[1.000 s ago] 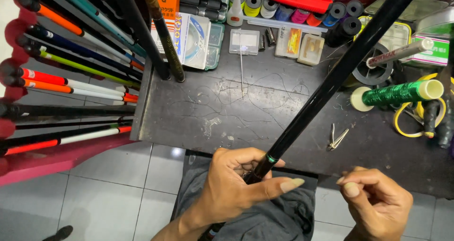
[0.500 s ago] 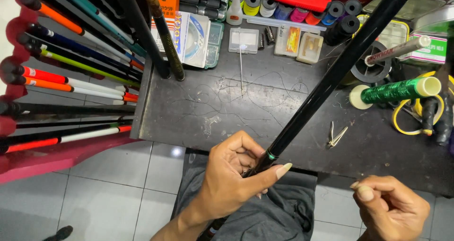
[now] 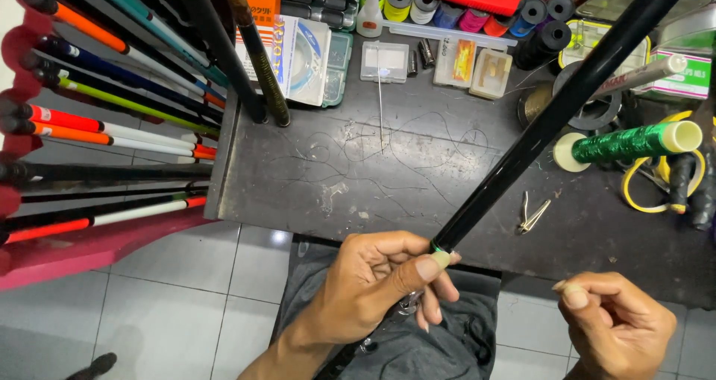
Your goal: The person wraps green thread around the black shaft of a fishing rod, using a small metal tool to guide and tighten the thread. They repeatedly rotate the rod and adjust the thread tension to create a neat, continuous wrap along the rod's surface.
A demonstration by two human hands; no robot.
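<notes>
My left hand [image 3: 380, 287] grips a long black rod [image 3: 552, 119] near its lower end, thumb pressed over a thin green band on the rod. The rod slants up to the top right across the dark worktable [image 3: 335, 178]. My right hand [image 3: 615, 324] is low at the right, fingers pinched together beside the rod, apart from it; what it pinches is too fine to see. A spool of green thread [image 3: 630, 143] lies on the table to the right of the rod.
Several coloured rods [image 3: 112, 104] lie in a red rack at the left. Thread spools [image 3: 447, 11] and small clear boxes [image 3: 385, 63] line the table's back. Small metal snips [image 3: 531, 214] lie beside the rod. Loose threads litter the tabletop. Grey tile floor below.
My left thumb has slid up onto the green band and the fingers have re-wrapped around the rod. My right hand pulled down and to the right, then held.
</notes>
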